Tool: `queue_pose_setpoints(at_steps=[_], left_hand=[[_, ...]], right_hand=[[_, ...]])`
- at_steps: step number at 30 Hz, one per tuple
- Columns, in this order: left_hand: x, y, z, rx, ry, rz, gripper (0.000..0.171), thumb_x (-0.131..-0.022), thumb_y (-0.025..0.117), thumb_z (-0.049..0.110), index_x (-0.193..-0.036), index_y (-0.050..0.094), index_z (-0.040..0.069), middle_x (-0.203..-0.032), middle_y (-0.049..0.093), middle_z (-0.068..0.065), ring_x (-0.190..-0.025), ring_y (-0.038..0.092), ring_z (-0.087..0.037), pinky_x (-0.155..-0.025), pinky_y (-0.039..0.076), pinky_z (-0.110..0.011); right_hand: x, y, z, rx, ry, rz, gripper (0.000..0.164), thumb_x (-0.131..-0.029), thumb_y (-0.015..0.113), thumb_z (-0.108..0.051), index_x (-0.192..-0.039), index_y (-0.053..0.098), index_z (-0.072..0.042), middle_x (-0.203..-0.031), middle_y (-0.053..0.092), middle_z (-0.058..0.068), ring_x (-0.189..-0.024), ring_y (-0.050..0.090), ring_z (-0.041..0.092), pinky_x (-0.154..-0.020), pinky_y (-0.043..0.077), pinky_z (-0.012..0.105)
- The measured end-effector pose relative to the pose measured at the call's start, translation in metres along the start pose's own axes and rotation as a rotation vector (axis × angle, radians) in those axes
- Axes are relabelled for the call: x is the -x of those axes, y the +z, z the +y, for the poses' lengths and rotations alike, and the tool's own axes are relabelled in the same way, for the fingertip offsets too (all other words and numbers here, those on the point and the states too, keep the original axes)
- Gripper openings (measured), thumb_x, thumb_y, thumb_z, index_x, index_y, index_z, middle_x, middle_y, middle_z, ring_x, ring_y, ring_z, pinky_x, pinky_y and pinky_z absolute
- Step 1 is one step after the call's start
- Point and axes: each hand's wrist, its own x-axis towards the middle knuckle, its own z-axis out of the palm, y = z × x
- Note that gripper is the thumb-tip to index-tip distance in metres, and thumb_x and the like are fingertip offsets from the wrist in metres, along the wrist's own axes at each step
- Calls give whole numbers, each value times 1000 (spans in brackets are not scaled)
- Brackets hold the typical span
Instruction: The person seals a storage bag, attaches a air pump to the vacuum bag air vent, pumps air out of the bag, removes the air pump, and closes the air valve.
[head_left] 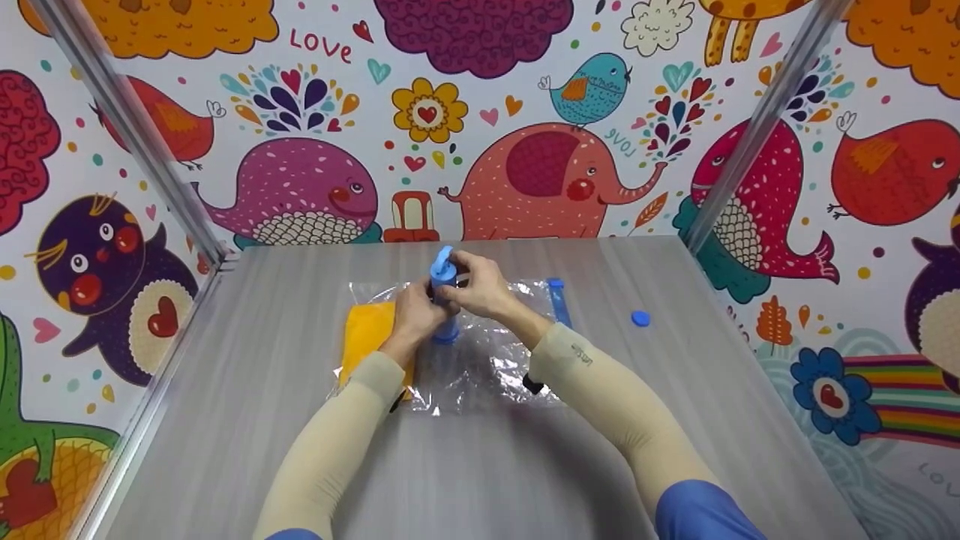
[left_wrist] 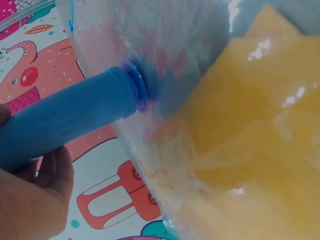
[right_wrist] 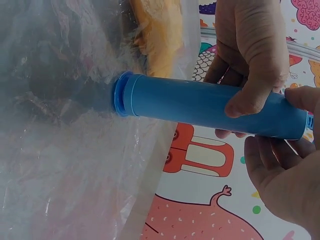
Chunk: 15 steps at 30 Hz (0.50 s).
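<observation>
A blue hand pump (head_left: 444, 276) stands upright on a clear plastic vacuum bag (head_left: 480, 375), its flanged lower end at the bag's blue valve (right_wrist: 120, 94). My left hand (head_left: 418, 311) grips the pump's barrel around the middle, thumb on one side and fingers on the other. Higher up, my right hand (head_left: 484, 285) holds the barrel's top end, just below the blue handle (head_left: 444, 256). A folded yellow cloth (head_left: 367, 330) lies inside the bag on the left. Part of the barrel is hidden behind my hands in the head view.
A small round blue cap (head_left: 640, 318) lies on the grey table (head_left: 675, 390), right of the bag. Along the bag's right edge runs a blue zip strip (head_left: 559, 300). Cartoon-printed walls (head_left: 315, 195) with metal corner posts (head_left: 724, 180) enclose the table's back and sides.
</observation>
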Motion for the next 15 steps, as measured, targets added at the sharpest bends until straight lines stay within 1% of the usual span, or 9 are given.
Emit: queue_pose_setpoints(at_steps=[4,7,10,15], left_hand=[[0,1,-2,-9,10,16,51,-87,88,27,-130,76,2,-127,84,-22,-115,81,-41,-109,66,-56],[1,2,-2,-7,7,33,58,-87,89,29,-137,75,4,-132,83,-21,-119,80,-41,-112,64,-56],[1,3,-2,-3,15,59,62,-88,90,31,-142,73,6,-134,82,-20,-122,80,-42,-114,63,-56],[1,3,0,0,40,112,60,-87,91,28,-140,73,6,-132,83,-21,-119,80,-43,-112,64,-56]], right_hand=[[0,2,0,22,2,22,56,-94,87,-16,-145,67,-2,-141,76,22,-127,77,40,-108,67,46],[-1,4,0,51,10,51,51,-93,90,-19,-138,69,-4,-136,79,19,-124,78,37,-109,66,48],[-1,6,-1,85,25,87,49,-92,93,-22,-132,70,-7,-131,81,16,-120,79,34,-108,66,48],[-1,8,-5,125,50,132,50,-88,96,-28,-125,68,-9,-123,82,14,-114,81,32,-103,67,46]])
